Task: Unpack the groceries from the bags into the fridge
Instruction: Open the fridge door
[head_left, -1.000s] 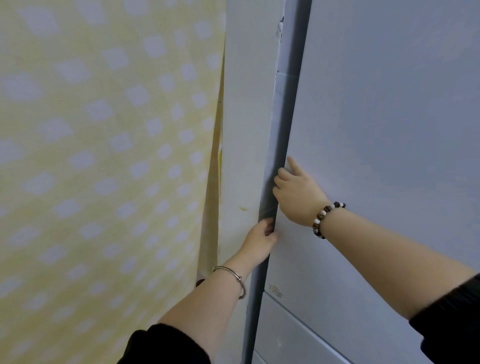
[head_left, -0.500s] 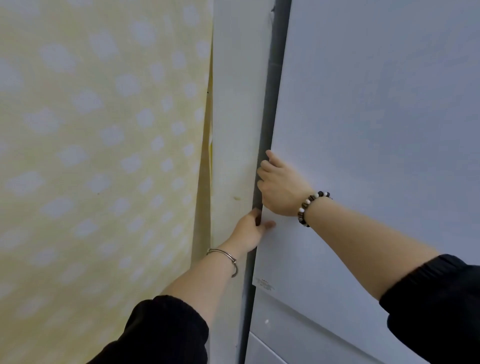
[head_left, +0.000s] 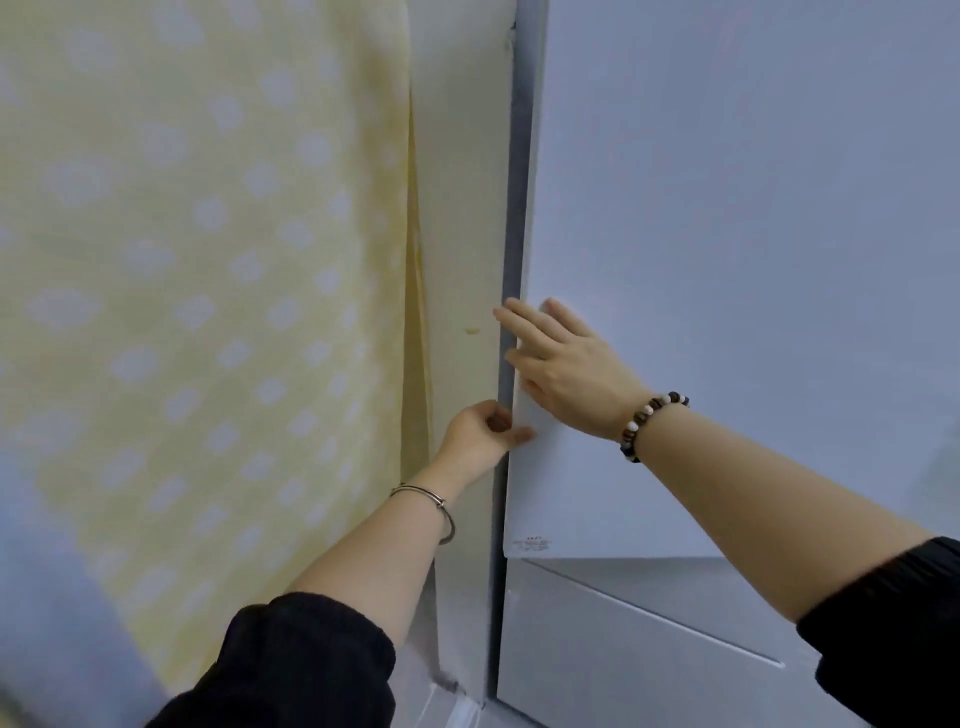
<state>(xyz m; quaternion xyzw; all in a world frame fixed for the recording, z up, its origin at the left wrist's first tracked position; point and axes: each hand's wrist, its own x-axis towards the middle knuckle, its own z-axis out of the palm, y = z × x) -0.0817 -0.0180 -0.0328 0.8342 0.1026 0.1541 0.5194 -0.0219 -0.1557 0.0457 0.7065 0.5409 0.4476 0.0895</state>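
The white fridge door (head_left: 727, 234) spreads right of the fingers, and its left edge runs beneath them. A yellow dotted curtain (head_left: 197, 260) hangs well left of them. The right hand (head_left: 566, 369) lies flat on the door, fingers straight and relaxed, tips past the edge. Just below, the left hand (head_left: 480, 431) grasps that edge, fingers curled behind it and thumb in front.

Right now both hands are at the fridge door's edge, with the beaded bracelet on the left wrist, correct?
No: the head view shows the beaded bracelet on the right wrist. Left hand and right hand are at the fridge door edge.
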